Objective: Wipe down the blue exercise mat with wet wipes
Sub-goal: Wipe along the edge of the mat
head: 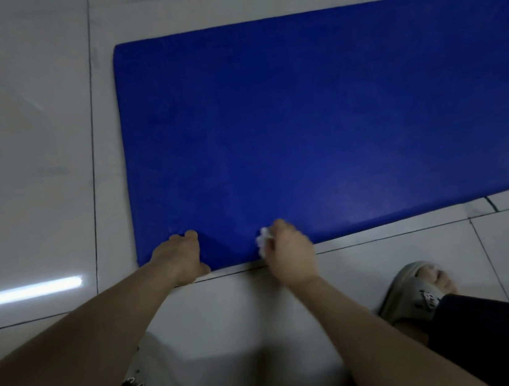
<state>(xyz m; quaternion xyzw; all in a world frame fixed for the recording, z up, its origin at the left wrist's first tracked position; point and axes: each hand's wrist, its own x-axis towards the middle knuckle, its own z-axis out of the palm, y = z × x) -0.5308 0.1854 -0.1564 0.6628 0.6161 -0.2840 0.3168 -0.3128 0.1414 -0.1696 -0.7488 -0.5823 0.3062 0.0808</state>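
Right grip (291,252): fingers curled round a crumpled white wet wipe (264,240), pressed at the near edge of the blue exercise mat (317,113). Left grip (181,257): curled over the same edge, by the near-left corner. Mat: flat on tiled floor (25,158); long axis runs rightward out of view; bulk lies ahead and right, nearer the right grip.

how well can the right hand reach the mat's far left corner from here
Probably not without leaning forward. The right hand grips the wet wipe at the near edge of the blue mat, and the far left corner lies across the mat's full width. Nothing sits on the mat in between.
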